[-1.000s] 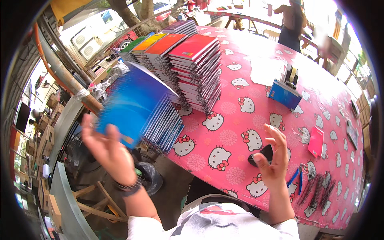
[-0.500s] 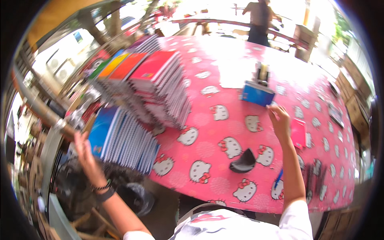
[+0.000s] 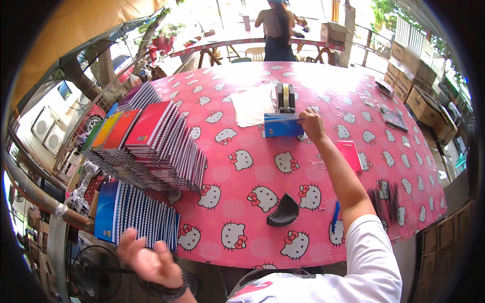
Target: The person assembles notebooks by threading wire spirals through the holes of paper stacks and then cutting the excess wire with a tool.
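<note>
My right hand (image 3: 313, 126) reaches far over the table, its fingers pinched at the upper right corner of a stack of blue covers (image 3: 283, 128) with white edges. Right behind that stack stands a black tape dispenser (image 3: 286, 98) with a roll of tape. My left hand (image 3: 151, 260) is raised off the table's near left side, palm up, fingers spread and holding nothing. Beside it lies a row of blue spiral notebooks (image 3: 146, 214). Beyond them rise tall piles of red, orange, yellow and green spiral notebooks (image 3: 151, 129).
A pink patterned cloth (image 3: 222, 257) covers the table. On it lie a black curved holder (image 3: 284, 211), a blue pen (image 3: 335, 217), a pink notebook (image 3: 349, 155), black spiral coils (image 3: 384, 202) and white sheets (image 3: 252, 106). A fan (image 3: 96, 272) stands below left. Another person (image 3: 278, 30) stands beyond the table.
My left hand has dropped lower and turned palm up. My right hand has moved from the blue stack's lower corner to its upper right corner. The whole view has shifted.
</note>
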A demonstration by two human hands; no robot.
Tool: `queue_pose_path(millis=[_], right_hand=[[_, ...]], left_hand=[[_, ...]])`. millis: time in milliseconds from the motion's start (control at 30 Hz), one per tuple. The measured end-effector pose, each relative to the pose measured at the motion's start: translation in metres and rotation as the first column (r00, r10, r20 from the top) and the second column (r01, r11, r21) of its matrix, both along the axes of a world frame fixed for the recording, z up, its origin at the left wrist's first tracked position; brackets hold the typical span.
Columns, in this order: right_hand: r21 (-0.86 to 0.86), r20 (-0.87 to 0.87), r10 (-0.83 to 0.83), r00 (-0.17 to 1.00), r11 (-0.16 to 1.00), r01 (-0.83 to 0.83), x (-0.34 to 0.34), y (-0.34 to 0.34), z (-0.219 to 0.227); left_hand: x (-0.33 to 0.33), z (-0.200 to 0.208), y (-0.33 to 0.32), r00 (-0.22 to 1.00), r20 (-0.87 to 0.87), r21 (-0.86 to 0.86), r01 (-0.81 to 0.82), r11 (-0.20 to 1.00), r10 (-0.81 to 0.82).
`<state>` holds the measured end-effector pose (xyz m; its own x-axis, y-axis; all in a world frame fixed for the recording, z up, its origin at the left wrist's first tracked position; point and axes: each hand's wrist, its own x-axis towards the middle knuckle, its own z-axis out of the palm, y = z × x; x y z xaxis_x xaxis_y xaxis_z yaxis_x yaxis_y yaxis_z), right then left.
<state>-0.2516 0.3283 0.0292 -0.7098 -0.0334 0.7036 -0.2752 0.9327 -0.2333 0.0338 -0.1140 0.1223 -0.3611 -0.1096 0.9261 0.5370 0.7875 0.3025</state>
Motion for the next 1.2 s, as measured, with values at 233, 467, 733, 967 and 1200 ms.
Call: queue_pose_path(millis=[233, 467, 733, 967, 1200], right_hand=[[-0.286, 0.144, 0.606, 0.782, 0.782, -0.554, 0.169, -0.101, 0.045], [-0.75, 0.226, 0.661, 0.716, 0.587, -0.304, 0.288, -0.09, 0.007], [-0.074, 0.364, -0.481, 0.798, 0.839, 0.539, 0.296, 0.065, -0.043], [0.099, 0.416, -0.466, 0.781, 0.877, 0.471, 0.285, 0.071, -0.043], [-0.58, 0.383, -0.004, 0.924, 0.777, 0.244, 0.29, 0.066, -0.026]], left_hand=[[-0.025, -0.015, 0.116, 0.93, 0.342, -0.306, 0.248, 0.919, -0.138], [-0.01, -0.085, 0.138, 0.686, 0.595, -0.147, 0.605, 0.782, -0.419], [-0.008, -0.104, 0.136, 0.725, 0.589, -0.232, 0.575, 0.785, -0.357], [-0.01, -0.098, 0.137, 0.695, 0.612, -0.214, 0.604, 0.767, -0.377], [-0.013, -0.098, 0.139, 0.674, 0.611, -0.176, 0.626, 0.759, -0.414]])
